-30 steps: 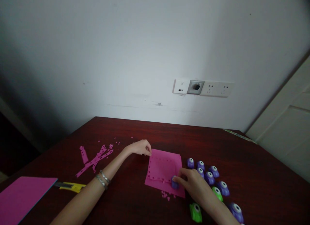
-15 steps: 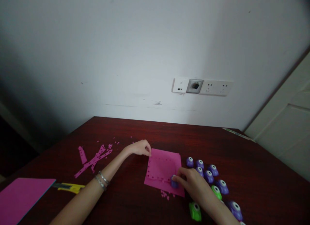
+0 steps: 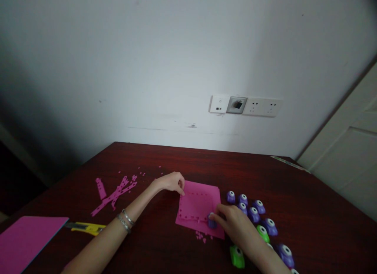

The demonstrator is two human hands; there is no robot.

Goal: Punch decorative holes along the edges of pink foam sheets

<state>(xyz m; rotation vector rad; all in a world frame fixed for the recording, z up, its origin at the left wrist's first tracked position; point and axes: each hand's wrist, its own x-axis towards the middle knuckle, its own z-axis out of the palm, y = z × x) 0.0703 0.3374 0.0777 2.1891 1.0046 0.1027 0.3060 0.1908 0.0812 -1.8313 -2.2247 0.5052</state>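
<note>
A pink paper sheet [image 3: 196, 205] with a row of small punched holes along its edges lies on a slightly larger pink sheet [image 3: 216, 190]. My left hand [image 3: 173, 182] is closed, its fingertips pinching the punched sheet at its far left corner. At the near right corner of that sheet is a small purple craft punch [image 3: 212, 221]. My right hand [image 3: 232, 219] is closed around the punch, thumb and fingers pressing at its top and side. Small pink paper cut-outs [image 3: 201, 237] lie just below the larger sheet's near edge.
To the right stand several purple punches [image 3: 253, 214] and green punches [image 3: 237, 256]. Pink punched strips [image 3: 114, 196] and scraps lie at left. A yellow utility knife [image 3: 88, 228] lies beside a pink paper stack [image 3: 32, 240]. A wall with sockets [image 3: 262, 106] rises behind the table.
My left hand has shifted slightly, its fingertips now lower onto the punched sheet's corner. My right hand and the punch stay almost where they were.
</note>
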